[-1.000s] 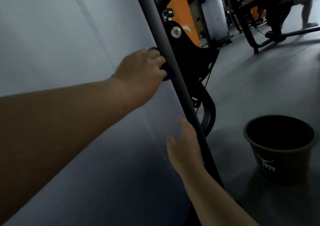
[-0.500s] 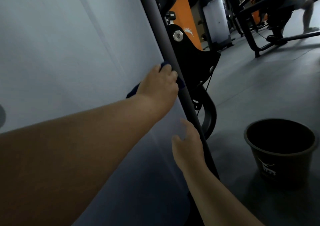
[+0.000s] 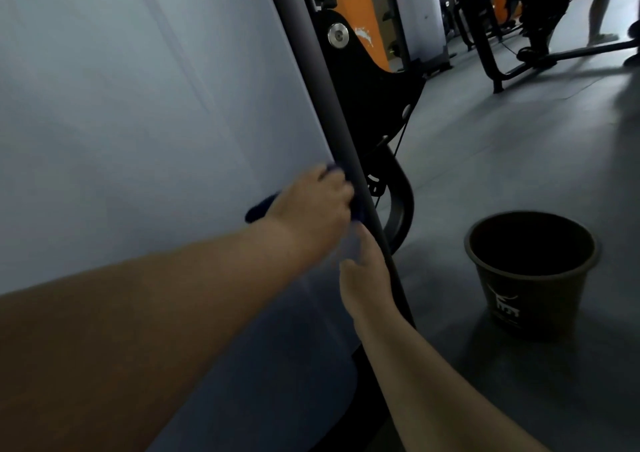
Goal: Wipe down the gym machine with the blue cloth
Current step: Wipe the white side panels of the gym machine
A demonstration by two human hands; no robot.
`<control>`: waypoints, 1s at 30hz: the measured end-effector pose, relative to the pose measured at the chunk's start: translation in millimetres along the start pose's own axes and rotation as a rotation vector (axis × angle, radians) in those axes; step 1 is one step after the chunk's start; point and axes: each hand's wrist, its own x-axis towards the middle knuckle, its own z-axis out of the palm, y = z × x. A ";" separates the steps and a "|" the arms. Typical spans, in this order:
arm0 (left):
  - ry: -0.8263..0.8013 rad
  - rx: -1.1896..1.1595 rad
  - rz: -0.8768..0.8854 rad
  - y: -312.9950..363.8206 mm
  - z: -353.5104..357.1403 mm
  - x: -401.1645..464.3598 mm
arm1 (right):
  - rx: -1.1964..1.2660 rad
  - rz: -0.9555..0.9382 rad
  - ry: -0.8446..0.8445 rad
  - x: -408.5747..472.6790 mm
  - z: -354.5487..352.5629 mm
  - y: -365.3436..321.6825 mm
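A dim gym room with a grey floor (image 3: 485, 160): a dark bucket (image 3: 531, 271) with a pale logo stands on it, well off to the right of both hands, and black machine frames (image 3: 498, 53) sit farther back near an orange panel (image 3: 349, 4). Up close, the gym machine's pale grey panel (image 3: 138, 105) fills the left side, edged by a dark upright post (image 3: 322, 98). The left hand (image 3: 311, 209) is clenched over the blue cloth (image 3: 258, 210), pressing it flat to the panel just beside the post. The cloth is dark navy and bunched, showing only at the wrist side and the fingertips. Directly below that grip, the right hand (image 3: 367, 278) lies open against the panel, fingers along the post, holding nothing.
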 end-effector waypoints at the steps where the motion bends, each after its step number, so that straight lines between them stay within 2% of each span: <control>1: -0.039 -0.015 0.092 11.0 7.4 -6.1 | 0.024 -0.011 0.005 0.3 0.8 3.5; 2: -0.066 -0.016 0.139 14.8 10.7 -10.3 | 0.047 -0.017 0.000 -0.4 0.6 7.2; 4: 0.062 -0.029 0.116 2.7 13.8 -8.6 | 0.050 0.003 -0.016 -4.3 -3.4 8.6; 6: 0.230 -0.089 -0.056 -21.7 8.1 -8.7 | 0.026 0.018 -0.035 -7.4 -7.2 9.1; 9: 0.262 -0.083 -0.206 -43.5 1.4 -22.1 | -0.021 -0.005 -0.060 -15.5 -5.1 12.9; 12: 0.340 -0.115 -0.103 -15.2 14.0 -48.5 | -0.105 -0.083 -0.081 -31.1 5.6 16.1; 15: 0.251 -0.169 0.046 -0.7 25.1 -68.3 | -0.161 -0.131 -0.104 -47.3 15.2 22.5; 16: 0.294 -0.194 0.040 -10.7 23.4 -66.7 | -0.182 -0.147 -0.112 -51.3 16.8 24.2; 19: 0.383 -0.241 -0.157 -52.8 3.1 -57.4 | -0.184 -0.145 -0.116 -57.1 17.6 25.3; 21: 0.431 -0.234 -0.229 -59.4 -0.9 -57.7 | -0.146 -0.140 -0.093 -59.5 18.3 23.4; 23: 0.474 -0.172 -0.143 -37.0 11.2 -67.5 | -0.124 -0.138 -0.080 -60.6 19.5 21.0; 26: 0.341 -0.169 0.029 -6.0 22.7 -92.3 | -0.108 -0.119 -0.092 -66.0 21.4 19.5; 28: 0.363 -0.211 0.022 -19.1 20.2 -96.3 | -0.128 -0.127 -0.104 -70.5 23.1 19.9; 30: 0.395 -0.253 -0.093 -41.9 10.9 -96.9 | -0.145 -0.145 -0.102 -74.2 25.0 20.7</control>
